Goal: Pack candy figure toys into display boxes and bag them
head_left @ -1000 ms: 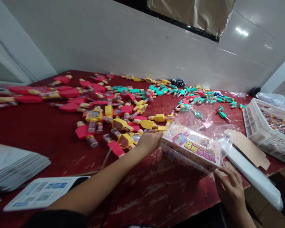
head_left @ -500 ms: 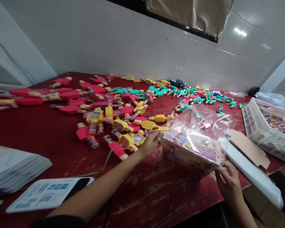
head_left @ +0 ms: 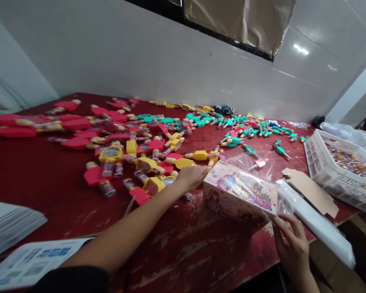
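Observation:
A printed pink and cream toy box (head_left: 240,195), inside a clear plastic bag (head_left: 242,161), rests on the red table in front of me. The bag's loose film lies low behind and beside the box. My left hand (head_left: 192,178) is at the box's left far corner, its fingers stretched out and the tips partly hidden by the box. At the near right corner my right hand (head_left: 293,238) pinches the bag film between thumb and fingers, against the box. Yellow toy pieces (head_left: 155,185) with clear tubes lie just beyond my left forearm.
Many pink toys (head_left: 76,122) and green toys (head_left: 232,122) cover the red table (head_left: 195,244). At right are flat cardboard pieces (head_left: 311,193), a roll of clear film (head_left: 320,228) and a white crate (head_left: 329,171) of small parts. A paper stack (head_left: 12,228) and printed card (head_left: 33,260) lie left.
The bag film that stood up above the box has sunk down behind it. My left hand has shifted slightly left and up, its fingers now straighter. The view has turned slightly right.

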